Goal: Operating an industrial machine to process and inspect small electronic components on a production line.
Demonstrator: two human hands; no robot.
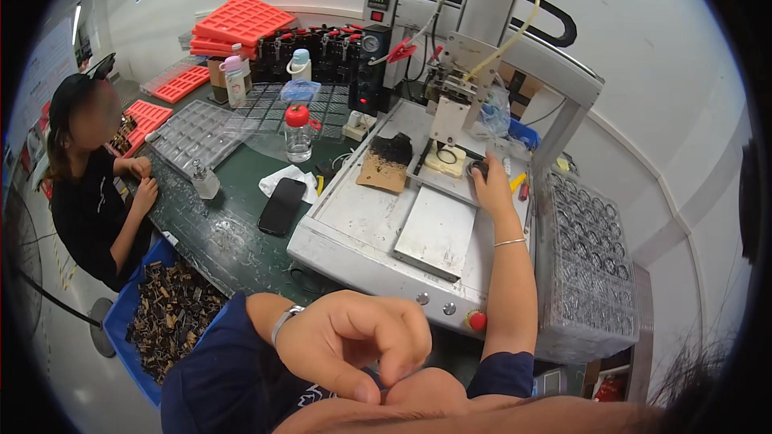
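Machine bed (378,209); right hand (488,185) on ring (479,167)

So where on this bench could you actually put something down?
The bare metal deck between the cardboard scrap and the loose steel plate is free. So is green mat between the phone and the clear trays. Around the right hand under the machine head it is crowded.
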